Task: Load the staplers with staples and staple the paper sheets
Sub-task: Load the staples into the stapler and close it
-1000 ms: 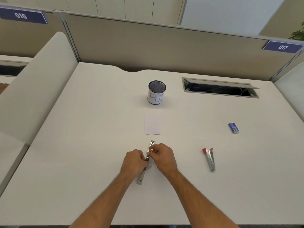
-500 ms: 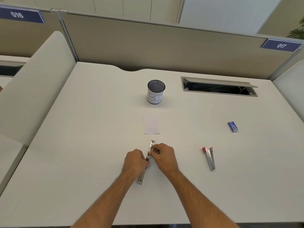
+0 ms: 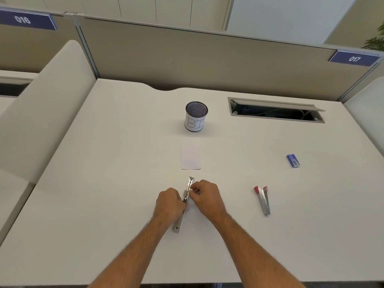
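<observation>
a silver stapler (image 3: 188, 189) lies opened out flat at the near middle of the white desk (image 3: 104, 183). the left hand (image 3: 168, 204) curls round its middle, and the right hand (image 3: 206, 196) pinches at the staple channel just beside it. a paper sheet (image 3: 190, 157) lies just beyond, then a mesh pen cup (image 3: 195, 117). a red-tipped stapler (image 3: 262, 199) and a blue staple box (image 3: 293, 161) lie well off to the right.
</observation>
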`<act>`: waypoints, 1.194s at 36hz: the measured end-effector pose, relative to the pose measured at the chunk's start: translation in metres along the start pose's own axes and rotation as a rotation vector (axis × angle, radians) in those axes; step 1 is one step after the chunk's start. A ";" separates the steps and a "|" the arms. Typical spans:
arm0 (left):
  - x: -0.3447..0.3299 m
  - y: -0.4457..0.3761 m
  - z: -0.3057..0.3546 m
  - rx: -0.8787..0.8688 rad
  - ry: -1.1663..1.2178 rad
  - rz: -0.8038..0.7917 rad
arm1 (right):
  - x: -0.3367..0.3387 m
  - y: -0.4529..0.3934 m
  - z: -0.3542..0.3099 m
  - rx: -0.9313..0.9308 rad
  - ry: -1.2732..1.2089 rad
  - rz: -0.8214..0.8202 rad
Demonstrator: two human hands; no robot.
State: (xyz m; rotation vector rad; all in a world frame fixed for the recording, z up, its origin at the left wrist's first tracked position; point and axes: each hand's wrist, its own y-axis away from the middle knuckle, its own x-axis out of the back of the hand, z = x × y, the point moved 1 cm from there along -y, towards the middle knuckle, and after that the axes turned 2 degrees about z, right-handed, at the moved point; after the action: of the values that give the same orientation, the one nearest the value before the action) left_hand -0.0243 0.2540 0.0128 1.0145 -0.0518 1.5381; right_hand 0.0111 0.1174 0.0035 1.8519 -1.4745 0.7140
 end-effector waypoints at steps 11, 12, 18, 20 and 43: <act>0.000 0.000 0.000 0.011 -0.004 0.007 | -0.004 -0.003 0.000 0.077 0.011 -0.079; -0.001 0.000 -0.001 0.013 -0.006 0.007 | -0.004 -0.004 0.001 0.075 0.007 -0.088; 0.002 -0.001 -0.001 0.036 0.044 -0.052 | -0.004 -0.008 0.001 0.079 0.029 -0.113; 0.006 -0.003 -0.002 0.068 0.124 -0.074 | -0.005 -0.009 0.002 0.084 0.028 -0.107; 0.013 -0.028 0.007 0.018 0.224 -0.067 | -0.007 -0.006 0.004 0.117 0.003 -0.065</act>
State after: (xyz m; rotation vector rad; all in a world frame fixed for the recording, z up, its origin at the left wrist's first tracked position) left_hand 0.0046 0.2682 0.0111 0.8442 0.1515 1.5836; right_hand 0.0156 0.1195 -0.0057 1.9756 -1.3900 0.7857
